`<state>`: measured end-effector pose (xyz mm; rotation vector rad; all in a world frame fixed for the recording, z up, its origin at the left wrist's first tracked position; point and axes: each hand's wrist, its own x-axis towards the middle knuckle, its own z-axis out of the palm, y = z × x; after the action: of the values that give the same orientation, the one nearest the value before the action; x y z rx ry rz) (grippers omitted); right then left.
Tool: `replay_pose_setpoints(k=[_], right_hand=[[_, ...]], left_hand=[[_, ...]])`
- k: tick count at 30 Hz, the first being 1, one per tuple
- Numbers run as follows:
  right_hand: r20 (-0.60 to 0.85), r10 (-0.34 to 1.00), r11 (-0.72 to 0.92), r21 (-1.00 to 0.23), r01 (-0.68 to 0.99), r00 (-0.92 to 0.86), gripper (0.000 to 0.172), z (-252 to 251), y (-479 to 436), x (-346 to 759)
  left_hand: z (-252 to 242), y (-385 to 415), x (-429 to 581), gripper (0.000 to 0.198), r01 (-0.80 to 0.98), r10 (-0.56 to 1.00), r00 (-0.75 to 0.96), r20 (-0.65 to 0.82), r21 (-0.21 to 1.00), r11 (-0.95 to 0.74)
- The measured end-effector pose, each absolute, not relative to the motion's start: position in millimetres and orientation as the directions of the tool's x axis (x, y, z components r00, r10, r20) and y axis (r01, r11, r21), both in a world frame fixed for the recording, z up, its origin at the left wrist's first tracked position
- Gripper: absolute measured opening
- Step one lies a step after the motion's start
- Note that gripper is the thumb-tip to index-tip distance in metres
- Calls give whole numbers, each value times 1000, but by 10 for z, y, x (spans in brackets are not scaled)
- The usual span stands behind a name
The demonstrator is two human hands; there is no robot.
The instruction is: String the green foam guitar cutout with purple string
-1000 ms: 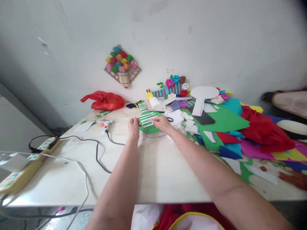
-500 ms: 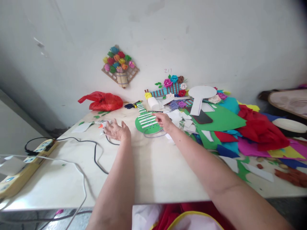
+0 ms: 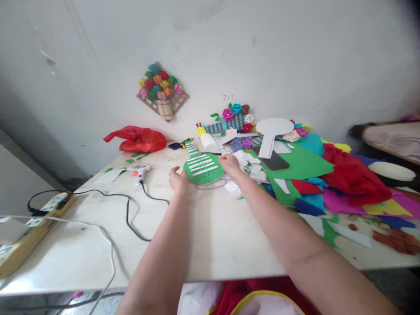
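Note:
A green paddle-shaped craft piece lies on the table, crossed by white strips with thin purplish cord laced over them. Its narrow neck points away from me. At its right edge, my right hand pinches the rim between thumb and fingers. My left hand is by the left edge, fingers curved and apart from the thumb; whether it touches the rim I cannot tell. Further left rests a white glue gun with an orange trigger and a black cable, untouched by either hand.
A power strip and loose cables occupy the left side. Behind are a red plastic bag and dark-handled pliers or scissors. Paper scraps, coloured felt and a white paddle-shaped cutout crowd the right. Flower decorations hang on the wall.
My left hand has moved right, from over the glue gun to the left edge of the green piece, leaving the gun in view. My right hand has shifted slightly right to its right edge.

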<state>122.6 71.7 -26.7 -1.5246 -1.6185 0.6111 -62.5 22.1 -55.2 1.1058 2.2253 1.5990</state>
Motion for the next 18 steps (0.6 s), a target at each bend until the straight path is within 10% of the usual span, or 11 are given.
replay_pose_setpoints(k=[8,18], right_hand=[[76,995,-15,-500,866,61,34,-389,817,1344],[-19,988,-63,-957,285,154,14,-518,903,1345]], left_hand=[[-659,335,-709,31,264,630,-755,182,964,37],[-586,326,-710,20,-468,852,-520,-58,854,-227]])
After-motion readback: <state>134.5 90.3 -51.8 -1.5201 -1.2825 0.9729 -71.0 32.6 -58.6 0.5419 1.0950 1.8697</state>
